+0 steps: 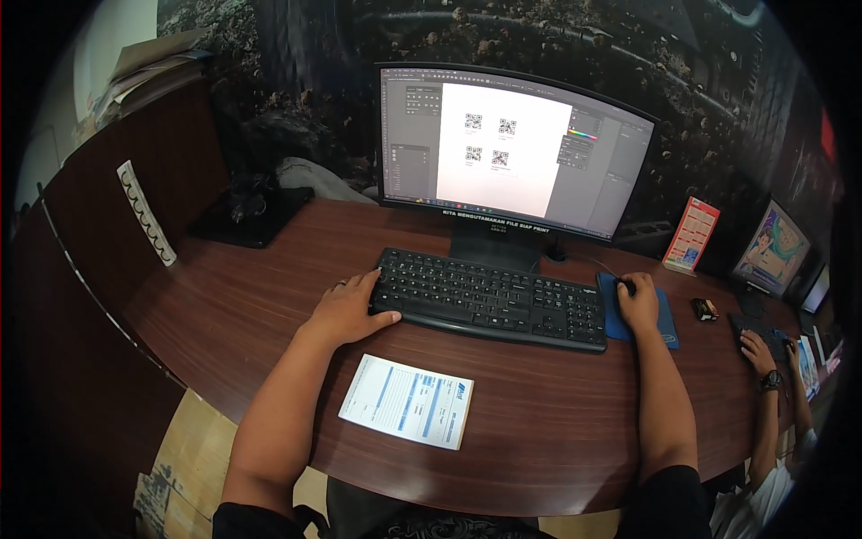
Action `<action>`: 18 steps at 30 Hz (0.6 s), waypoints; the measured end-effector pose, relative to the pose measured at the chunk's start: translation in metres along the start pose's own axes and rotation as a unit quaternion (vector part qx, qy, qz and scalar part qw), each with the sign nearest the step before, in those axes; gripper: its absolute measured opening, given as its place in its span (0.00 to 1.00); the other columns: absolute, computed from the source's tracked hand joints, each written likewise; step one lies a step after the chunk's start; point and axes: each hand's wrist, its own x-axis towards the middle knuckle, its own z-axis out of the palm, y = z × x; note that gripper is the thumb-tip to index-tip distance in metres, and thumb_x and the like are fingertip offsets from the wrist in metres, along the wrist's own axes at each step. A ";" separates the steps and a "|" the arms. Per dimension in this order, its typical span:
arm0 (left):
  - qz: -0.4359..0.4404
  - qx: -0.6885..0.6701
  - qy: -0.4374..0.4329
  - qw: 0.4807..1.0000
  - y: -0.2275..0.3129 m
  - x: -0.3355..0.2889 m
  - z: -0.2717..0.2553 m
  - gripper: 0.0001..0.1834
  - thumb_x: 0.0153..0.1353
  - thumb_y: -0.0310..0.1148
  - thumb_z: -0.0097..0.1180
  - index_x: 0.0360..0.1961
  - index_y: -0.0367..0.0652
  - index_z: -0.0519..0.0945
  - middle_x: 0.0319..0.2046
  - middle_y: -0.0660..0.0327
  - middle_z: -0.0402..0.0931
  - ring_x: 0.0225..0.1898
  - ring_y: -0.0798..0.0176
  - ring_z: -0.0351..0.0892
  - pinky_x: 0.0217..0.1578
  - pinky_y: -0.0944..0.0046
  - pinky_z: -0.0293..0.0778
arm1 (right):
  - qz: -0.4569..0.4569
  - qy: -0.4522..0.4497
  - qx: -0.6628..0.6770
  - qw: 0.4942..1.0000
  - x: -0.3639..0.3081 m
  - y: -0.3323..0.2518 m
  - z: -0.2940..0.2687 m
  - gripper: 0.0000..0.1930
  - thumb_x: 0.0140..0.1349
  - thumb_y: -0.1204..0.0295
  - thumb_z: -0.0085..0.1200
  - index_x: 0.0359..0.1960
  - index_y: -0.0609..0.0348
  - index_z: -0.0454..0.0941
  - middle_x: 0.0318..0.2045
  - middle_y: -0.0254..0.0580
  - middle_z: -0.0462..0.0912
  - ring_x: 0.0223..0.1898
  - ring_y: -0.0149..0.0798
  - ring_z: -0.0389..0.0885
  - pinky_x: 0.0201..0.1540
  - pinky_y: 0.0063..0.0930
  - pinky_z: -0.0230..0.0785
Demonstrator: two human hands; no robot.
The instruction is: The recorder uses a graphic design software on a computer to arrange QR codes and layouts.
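Head view: the left hand (346,310) lies palm down at the left end of the black keyboard (489,298), fingers loosely spread, fingertips touching the leftmost keys, a ring on one finger; the right hand (638,301) is curled over a dark mouse (620,287), fingers together and wrapped on it, so that little of the mouse shows; the mouse sits on a blue pad (666,325) just right of the keyboard; both forearms come up from the lower edge.

The keyboard lies across the middle of a curved wooden desk (539,422), just in front of the monitor (512,153), whose screen shows a white page with four small square codes between grey panels; a printed blue-and-white form (407,401) lies flat on the desk near the front edge, between the forearms, apart from the keyboard; a black pad (251,216) rests at the far left of the desk; an orange card (691,235) stands right of the monitor; a small dark object (705,309) sits beside the blue pad.

At the far right another person's hand (757,352), a watch on the wrist, rests at a second keyboard (750,325).
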 end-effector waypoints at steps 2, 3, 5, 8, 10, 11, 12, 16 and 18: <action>0.001 0.004 0.001 1.000 0.000 0.000 0.000 0.54 0.58 0.65 0.63 0.74 0.39 0.61 0.68 0.42 0.68 0.69 0.36 0.67 0.69 0.45 0.64 | -0.001 0.000 0.000 1.000 0.001 0.002 0.001 0.11 0.61 0.69 0.62 0.43 0.57 0.84 0.48 0.46 0.81 0.51 0.52 0.82 0.54 0.44 0.74; 0.001 0.004 0.001 1.000 0.000 0.000 0.000 0.54 0.58 0.65 0.63 0.74 0.39 0.61 0.68 0.42 0.68 0.69 0.36 0.67 0.69 0.45 0.64 | -0.006 0.000 0.003 1.000 0.001 0.004 0.002 0.11 0.61 0.69 0.62 0.43 0.57 0.84 0.48 0.46 0.81 0.51 0.53 0.82 0.54 0.44 0.74; -0.001 0.008 -0.001 1.000 0.000 0.000 0.000 0.54 0.58 0.65 0.63 0.74 0.39 0.61 0.68 0.42 0.68 0.69 0.37 0.68 0.69 0.45 0.64 | -0.011 0.000 0.005 1.000 0.002 0.006 0.003 0.10 0.61 0.69 0.62 0.43 0.57 0.84 0.48 0.46 0.81 0.51 0.53 0.82 0.54 0.43 0.74; 0.003 0.009 0.001 1.000 -0.001 -0.001 0.000 0.53 0.58 0.66 0.62 0.75 0.40 0.61 0.69 0.43 0.68 0.69 0.37 0.67 0.69 0.45 0.64 | -0.019 0.005 0.011 1.000 0.002 0.008 0.004 0.10 0.61 0.69 0.62 0.42 0.58 0.85 0.47 0.47 0.81 0.50 0.53 0.82 0.54 0.44 0.74; 0.001 0.010 0.000 1.000 0.000 -0.001 0.000 0.53 0.58 0.66 0.62 0.75 0.40 0.61 0.69 0.43 0.68 0.69 0.38 0.67 0.69 0.45 0.65 | -0.024 0.008 0.009 1.000 0.002 0.008 0.005 0.11 0.60 0.69 0.62 0.42 0.59 0.85 0.47 0.47 0.81 0.50 0.53 0.82 0.54 0.43 0.74; 0.000 0.012 -0.001 1.000 0.001 0.000 0.000 0.53 0.59 0.66 0.62 0.75 0.40 0.61 0.69 0.43 0.68 0.69 0.38 0.67 0.69 0.46 0.65 | -0.023 0.008 0.009 1.000 0.002 0.010 0.005 0.11 0.60 0.69 0.62 0.42 0.59 0.85 0.47 0.47 0.81 0.50 0.53 0.82 0.54 0.43 0.74; 0.000 0.011 -0.002 1.000 0.002 0.000 -0.001 0.53 0.59 0.66 0.62 0.75 0.40 0.61 0.69 0.43 0.68 0.69 0.38 0.67 0.69 0.46 0.65 | -0.020 0.005 0.009 1.000 0.003 0.011 0.005 0.11 0.60 0.69 0.62 0.42 0.59 0.85 0.47 0.47 0.81 0.50 0.53 0.82 0.54 0.43 0.74; -0.005 0.009 -0.008 1.000 0.000 -0.001 -0.001 0.53 0.59 0.65 0.62 0.75 0.41 0.61 0.69 0.43 0.68 0.69 0.38 0.67 0.69 0.46 0.64 | -0.018 0.000 0.013 1.000 0.003 0.008 0.005 0.11 0.61 0.69 0.63 0.42 0.59 0.85 0.47 0.47 0.82 0.50 0.52 0.82 0.54 0.42 0.74; 0.001 0.005 -0.005 1.000 -0.001 0.000 0.000 0.53 0.59 0.65 0.62 0.75 0.40 0.61 0.69 0.43 0.68 0.69 0.38 0.68 0.69 0.46 0.64 | -0.016 0.001 0.012 1.000 0.004 0.009 0.005 0.11 0.61 0.69 0.63 0.42 0.59 0.85 0.47 0.47 0.82 0.50 0.52 0.82 0.54 0.42 0.74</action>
